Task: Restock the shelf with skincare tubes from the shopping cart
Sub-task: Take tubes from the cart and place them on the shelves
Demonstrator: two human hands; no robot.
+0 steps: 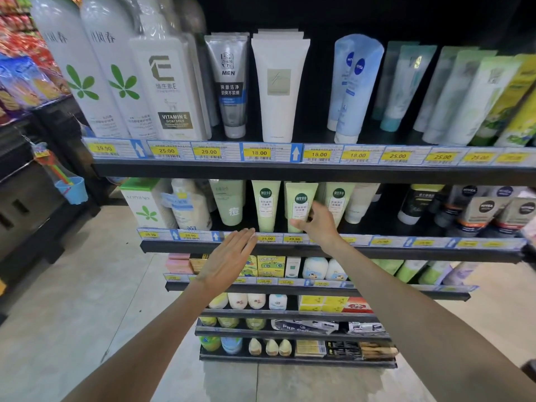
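Both arms are stretched forward toward the second shelf (290, 248). The left hand (229, 258) is held flat, fingers straight and together, with nothing in it, its fingertips near the shelf edge. The right hand (317, 220) is raised to a pale green tube (298, 204) standing just beyond it; whether the tube is gripped cannot be told. Another green tube (266, 204) is seen just above the left fingertips.
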